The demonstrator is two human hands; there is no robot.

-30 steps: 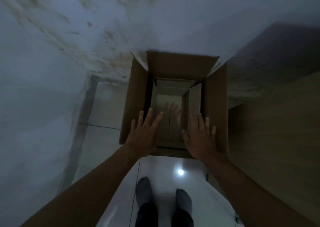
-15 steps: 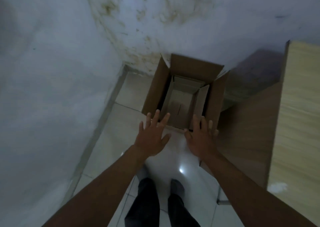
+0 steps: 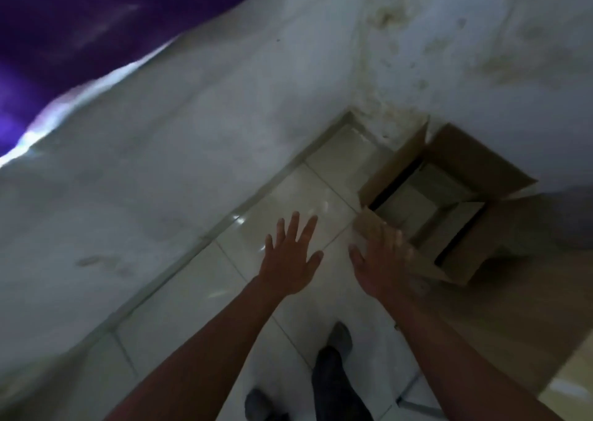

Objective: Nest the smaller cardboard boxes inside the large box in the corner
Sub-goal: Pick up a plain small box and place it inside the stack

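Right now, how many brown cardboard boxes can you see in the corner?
2: the large brown cardboard box standing open in the corner, and a smaller cardboard box nested inside it. Others may be hidden beneath.

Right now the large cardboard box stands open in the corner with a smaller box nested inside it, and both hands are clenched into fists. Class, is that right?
Not quite. The head view shows the left hand and right hand open with fingers spread, not fists. The rest holds: the large cardboard box stands open in the corner with a smaller box inside.
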